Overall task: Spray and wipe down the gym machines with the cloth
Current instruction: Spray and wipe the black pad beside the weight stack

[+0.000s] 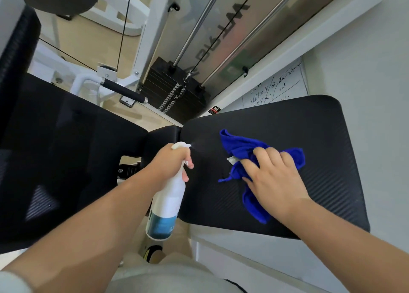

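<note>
On the black pad (pixel 321 138), right hand (pixel 274 177) presses blue cloth (pixel 241 149) (partly hidden); left hand (pixel 171 160) grips spray bottle (pixel 168 204).

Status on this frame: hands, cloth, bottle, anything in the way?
Left hand squeezing spray bottle, nozzle aimed at black pad. Right hand pressing blue cloth flat on the pad. Nothing in the way.

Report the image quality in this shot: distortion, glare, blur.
Head view: wide-angle lens bends the white frame and the forearms outward; soft glare on the steel guide rods; left edge smeared, centre sharp on the blue cloth, spray bottle and black pad; even, soft-shadowed lighting.
</note>
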